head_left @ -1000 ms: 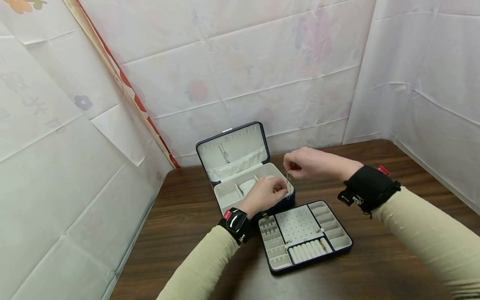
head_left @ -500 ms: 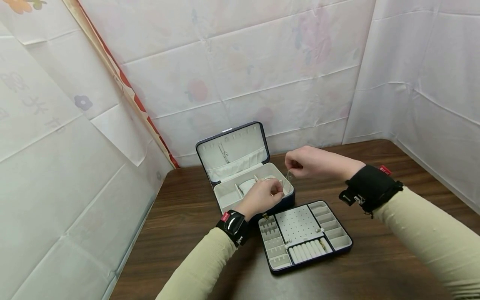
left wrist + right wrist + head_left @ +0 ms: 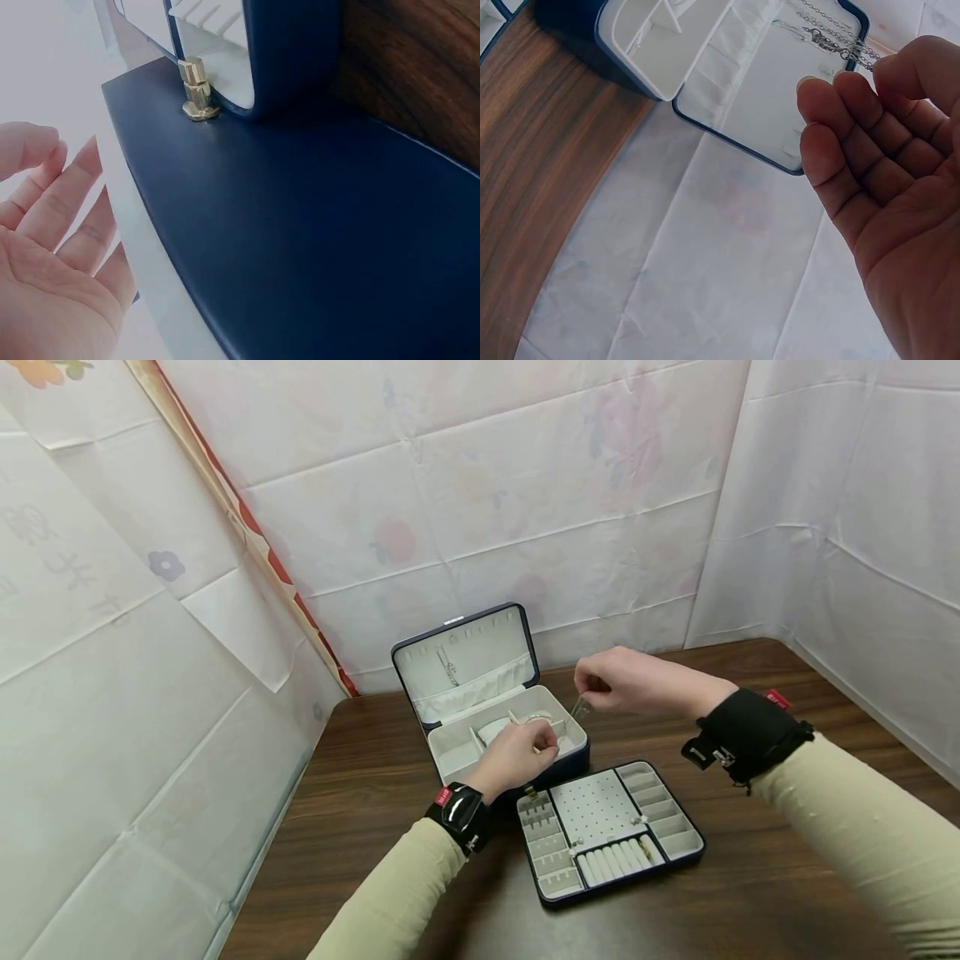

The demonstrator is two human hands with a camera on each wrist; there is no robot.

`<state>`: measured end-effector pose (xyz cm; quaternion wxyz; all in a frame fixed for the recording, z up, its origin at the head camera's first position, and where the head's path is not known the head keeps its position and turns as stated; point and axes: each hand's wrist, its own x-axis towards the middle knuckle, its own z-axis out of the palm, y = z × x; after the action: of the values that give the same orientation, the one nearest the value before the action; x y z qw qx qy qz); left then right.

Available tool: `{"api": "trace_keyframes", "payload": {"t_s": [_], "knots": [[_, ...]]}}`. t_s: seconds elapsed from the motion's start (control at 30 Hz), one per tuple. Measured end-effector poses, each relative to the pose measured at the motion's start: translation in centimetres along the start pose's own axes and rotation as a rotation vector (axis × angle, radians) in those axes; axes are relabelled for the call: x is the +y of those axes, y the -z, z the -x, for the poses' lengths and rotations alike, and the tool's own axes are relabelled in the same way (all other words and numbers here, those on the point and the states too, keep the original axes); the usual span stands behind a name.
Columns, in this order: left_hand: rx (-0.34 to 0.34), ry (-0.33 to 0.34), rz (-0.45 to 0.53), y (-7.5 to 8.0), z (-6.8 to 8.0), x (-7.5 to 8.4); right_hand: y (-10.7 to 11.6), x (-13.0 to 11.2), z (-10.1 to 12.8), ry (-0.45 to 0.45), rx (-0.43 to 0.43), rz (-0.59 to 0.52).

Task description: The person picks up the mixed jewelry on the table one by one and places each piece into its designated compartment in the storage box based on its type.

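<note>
An open navy jewellery box [image 3: 507, 737] stands at the back of the table, its lid [image 3: 465, 658] upright. My right hand [image 3: 587, 692] hovers over the box's right rim and pinches a thin silver chain [image 3: 577, 709] that hangs from its fingertips. The right wrist view shows that chain [image 3: 832, 34] running from the fingertips [image 3: 882, 66] toward the lid [image 3: 765, 97]. My left hand [image 3: 543, 745] hangs over the box's front compartment, fingers loosely curled, holding nothing that I can see. In the left wrist view its relaxed fingers [image 3: 71, 199] lie beside the navy wall [image 3: 300, 247] and a gold clasp [image 3: 197, 91].
A removed insert tray [image 3: 611, 832] with a peg board, ring rolls and small compartments lies on the dark wood table [image 3: 750, 902] in front of the box. White sheeting [image 3: 525, 485] walls off the back and both sides.
My right hand has lifted slightly and shifted right with the chain. My left hand has drawn back down and to the left, away from the chain's lower end.
</note>
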<state>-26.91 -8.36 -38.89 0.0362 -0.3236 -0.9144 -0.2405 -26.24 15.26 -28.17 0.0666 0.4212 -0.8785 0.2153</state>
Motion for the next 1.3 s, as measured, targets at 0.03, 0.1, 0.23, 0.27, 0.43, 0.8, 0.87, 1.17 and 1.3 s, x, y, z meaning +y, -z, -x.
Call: {"api": "trace_keyframes", "payload": {"t_s": [0.03, 0.1, 0.23, 0.27, 0.43, 0.8, 0.87, 1.17, 1.3], "knots": [[0.004, -0.001, -0.005, 0.0, 0.1, -0.1, 0.0, 0.0, 0.0, 0.003, 0.003, -0.001], [0.016, -0.003, -0.008, 0.2, 0.2, -0.2, 0.0, 0.1, 0.1, -0.002, 0.004, -0.004], [0.039, 0.013, 0.019, 0.9, 0.5, -0.5, 0.0, 0.3, 0.4, -0.048, -0.010, -0.015], [0.040, 0.021, 0.040, 1.1, 0.5, -0.6, -0.1, 0.4, 0.5, -0.063, -0.014, -0.020], [0.065, 0.064, 0.152, 2.2, 0.7, -1.1, -0.6, 1.0, 1.1, -0.121, -0.035, -0.053], [0.227, 0.022, 0.239, 5.0, 0.4, -0.8, -2.0, 1.8, 1.6, -0.217, -0.055, -0.147], [0.245, 0.017, 0.240, 5.3, 0.4, -0.6, -2.3, 1.8, 1.5, -0.217, -0.054, -0.155], [0.290, 0.005, 0.253, 6.2, 0.0, 0.1, -3.6, 2.0, 1.4, -0.180, -0.043, -0.178], [0.315, -0.026, 0.263, 6.4, -0.2, 0.4, -4.2, 2.2, 1.3, -0.169, -0.039, -0.187]]}}
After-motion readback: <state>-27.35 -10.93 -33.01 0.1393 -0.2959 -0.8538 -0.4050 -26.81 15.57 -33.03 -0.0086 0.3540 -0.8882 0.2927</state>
